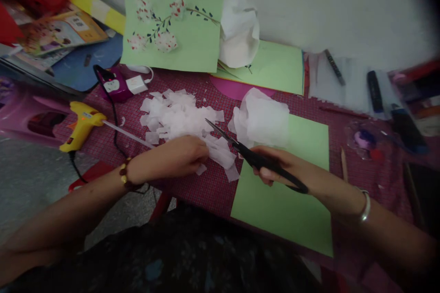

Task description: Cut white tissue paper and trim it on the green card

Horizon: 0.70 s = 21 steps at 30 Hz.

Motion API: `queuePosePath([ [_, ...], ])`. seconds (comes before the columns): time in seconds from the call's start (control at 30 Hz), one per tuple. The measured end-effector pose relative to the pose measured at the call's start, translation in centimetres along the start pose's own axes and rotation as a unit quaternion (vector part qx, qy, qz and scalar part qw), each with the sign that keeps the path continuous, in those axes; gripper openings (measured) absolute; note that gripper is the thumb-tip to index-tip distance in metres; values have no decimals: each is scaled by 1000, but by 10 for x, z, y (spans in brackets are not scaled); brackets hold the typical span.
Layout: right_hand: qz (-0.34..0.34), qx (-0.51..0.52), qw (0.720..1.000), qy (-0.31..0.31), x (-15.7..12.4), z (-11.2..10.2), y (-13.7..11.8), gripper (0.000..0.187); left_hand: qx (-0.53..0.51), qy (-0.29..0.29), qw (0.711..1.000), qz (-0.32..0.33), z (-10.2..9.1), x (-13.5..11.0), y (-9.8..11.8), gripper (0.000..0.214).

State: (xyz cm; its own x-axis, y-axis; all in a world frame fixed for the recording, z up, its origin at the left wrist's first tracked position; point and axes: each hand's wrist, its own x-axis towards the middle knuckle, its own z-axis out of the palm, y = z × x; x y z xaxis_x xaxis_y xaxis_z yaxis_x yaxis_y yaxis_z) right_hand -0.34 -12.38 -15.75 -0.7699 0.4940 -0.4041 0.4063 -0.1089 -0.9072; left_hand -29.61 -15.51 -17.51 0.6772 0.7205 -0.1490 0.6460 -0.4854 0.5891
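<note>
My right hand is closed round the black handles of a pair of scissors, whose blades point up and left over the white paper. My left hand is closed, resting at the near edge of a pile of cut white tissue paper pieces. Its fingertips are turned away, so what they pinch, if anything, is hidden. Right of the pile lies a folded stack of white tissue paper, partly on a light green sheet.
A yellow glue gun with its cord lies at left, beside a purple power socket. Green card with paper blossoms leans at the back. Markers, a pencil and a small round trinket lie at right.
</note>
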Motion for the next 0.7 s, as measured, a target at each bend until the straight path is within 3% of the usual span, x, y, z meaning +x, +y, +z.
queuePosePath([
  [0.07, 2, 7, 1000, 7, 0, 0, 1, 47, -55, 94, 994, -7, -11, -5, 3, 11],
  [0.13, -17, 8, 1000, 19, 2, 1, 1, 50, -133, 218, 966, -34, -23, -11, 6, 8],
  [0.2, -39, 4, 999, 32, 5, 3, -1, 55, -231, 322, 916, -64, -33, -15, 6, 6],
  [0.3, -52, -11, 998, 38, 11, 4, -10, 59, -370, 415, 828, -67, -40, -13, -3, 11],
  [0.37, -59, -21, 997, 39, 17, 6, -15, 59, -417, 456, 784, -56, -40, -6, -11, 15],
  [0.43, -69, -27, 997, 38, 24, 7, -17, 59, -436, 482, 758, -51, -39, 3, -17, 17],
  [0.7, -80, -1, 996, 34, 49, 11, -15, 56, -465, 481, 742, -36, -25, 16, -20, 34],
])
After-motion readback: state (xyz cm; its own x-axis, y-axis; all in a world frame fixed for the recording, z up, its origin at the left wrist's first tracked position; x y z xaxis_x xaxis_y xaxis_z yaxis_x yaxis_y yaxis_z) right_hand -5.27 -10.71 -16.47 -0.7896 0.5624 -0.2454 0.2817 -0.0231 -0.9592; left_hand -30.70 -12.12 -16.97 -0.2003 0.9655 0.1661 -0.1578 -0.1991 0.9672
